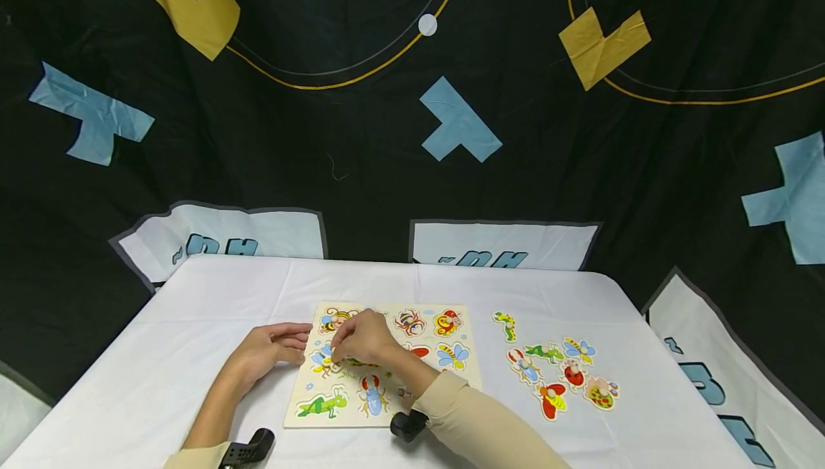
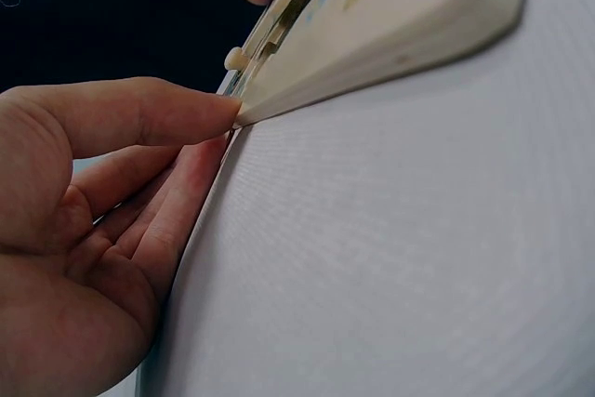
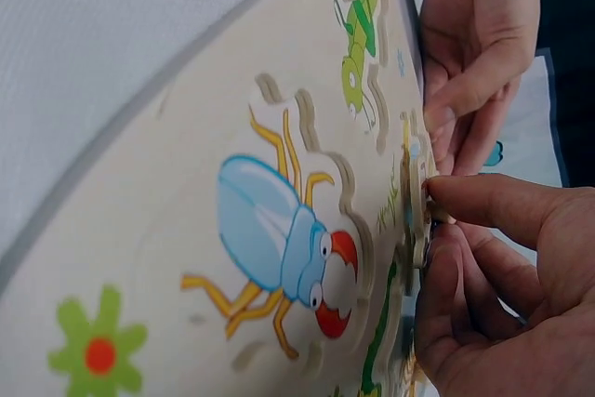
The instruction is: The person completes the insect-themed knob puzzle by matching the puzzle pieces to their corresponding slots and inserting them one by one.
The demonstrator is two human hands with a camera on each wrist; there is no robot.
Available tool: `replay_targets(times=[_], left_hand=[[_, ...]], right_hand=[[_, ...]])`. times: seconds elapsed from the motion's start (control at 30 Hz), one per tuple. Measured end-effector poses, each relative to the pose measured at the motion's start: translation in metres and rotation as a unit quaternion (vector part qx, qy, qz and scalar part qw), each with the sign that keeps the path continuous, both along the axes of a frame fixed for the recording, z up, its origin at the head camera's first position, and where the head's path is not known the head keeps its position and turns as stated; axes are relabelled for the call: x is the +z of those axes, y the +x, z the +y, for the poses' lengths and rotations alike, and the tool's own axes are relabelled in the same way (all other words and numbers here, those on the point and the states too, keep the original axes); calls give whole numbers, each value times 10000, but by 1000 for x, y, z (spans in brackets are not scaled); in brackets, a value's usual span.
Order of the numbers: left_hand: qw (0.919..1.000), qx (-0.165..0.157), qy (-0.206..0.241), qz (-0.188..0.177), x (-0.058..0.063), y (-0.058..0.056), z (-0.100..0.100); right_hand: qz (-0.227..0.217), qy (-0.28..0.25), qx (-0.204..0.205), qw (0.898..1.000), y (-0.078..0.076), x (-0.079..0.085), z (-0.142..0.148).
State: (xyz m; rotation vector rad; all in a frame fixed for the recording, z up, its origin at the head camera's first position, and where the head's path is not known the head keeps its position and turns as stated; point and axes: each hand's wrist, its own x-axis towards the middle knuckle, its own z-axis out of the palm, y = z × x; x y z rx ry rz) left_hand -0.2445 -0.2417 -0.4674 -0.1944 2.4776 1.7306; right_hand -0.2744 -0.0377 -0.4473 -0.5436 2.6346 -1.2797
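Observation:
A pale wooden insect puzzle board (image 1: pixel 303 415) lies on the white table. Over its left middle, my right hand (image 1: pixel 367 340) pinches an insect puzzle piece (image 3: pixel 420 220) between thumb and fingertips; the piece appears nearly edge-on in the right wrist view. My left hand (image 1: pixel 273 347) touches the board's left edge, its fingers extended and the thumb (image 2: pixel 200 116) at the board's side. Close by are a bee picture (image 1: pixel 334 320), a grasshopper recess (image 1: pixel 322 404) and a blue beetle recess (image 1: pixel 372 396). The right hand and forearm hide part of the board's centre.
Right of the board lie several loose pieces: a caterpillar (image 1: pixel 506 326), a grasshopper (image 1: pixel 544 353), a beetle (image 1: pixel 525 367), a blue-winged insect (image 1: pixel 579 350), a ladybird (image 1: pixel 573 374), a red-winged insect (image 1: pixel 551 400) and a spotted one (image 1: pixel 601 392). A black curtain (image 1: pixel 361 168) hangs behind the table.

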Motion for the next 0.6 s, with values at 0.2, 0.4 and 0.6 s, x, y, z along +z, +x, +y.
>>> replay_targets(times=[0.2,0.4,0.6], left_hand=[[10000,-49,6,33,-1,0,-1],[10000,-65,-5,26,-4,-2,-2],[9999,-110,101,14,-4,-3,-4]], right_hand=[[-40,30,-44,10000,5,-1,-7],[-96,122,-116,9998,8,0,-11],[-72,135,-124,9998,9,1,-11]])
